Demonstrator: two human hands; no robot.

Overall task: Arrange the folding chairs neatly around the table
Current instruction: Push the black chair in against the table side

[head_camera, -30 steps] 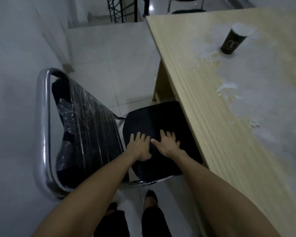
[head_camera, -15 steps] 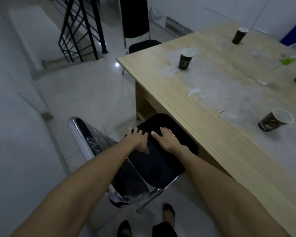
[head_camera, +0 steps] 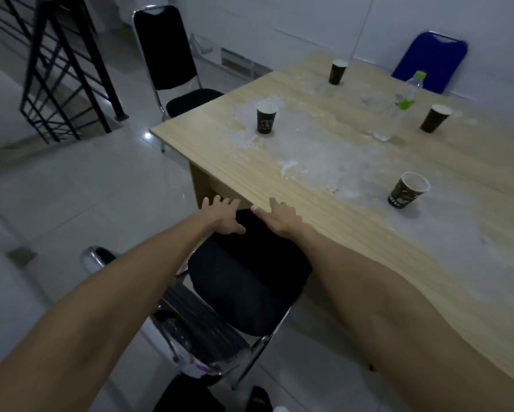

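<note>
Since a second ago our left hand [head_camera: 223, 217] and right hand [head_camera: 279, 219], fingers spread flat, have slid to the front edge of the black chair [head_camera: 247, 281] seat, now partly tucked under the surface [head_camera: 324, 162]; placement looks nearly done.

A light wooden table [head_camera: 324, 173] stands on a pale tiled floor [head_camera: 86, 185], its top blotched with whitish worn patches across the middle. Four dark paper cups stand on it, well apart: one near the left corner [head_camera: 266, 117], one at the far edge [head_camera: 338, 72], one toward the right [head_camera: 435, 118] and a tilted one nearer the front [head_camera: 407, 190], with a clear plastic bottle [head_camera: 398, 110] with a green cap upright between the far and right cups. On the floor stand three chairs: a black one [head_camera: 244, 281] pushed against the table's near edge, another black one [head_camera: 172, 63] at its left end, and a blue one [head_camera: 431, 60] behind its far side.
</note>
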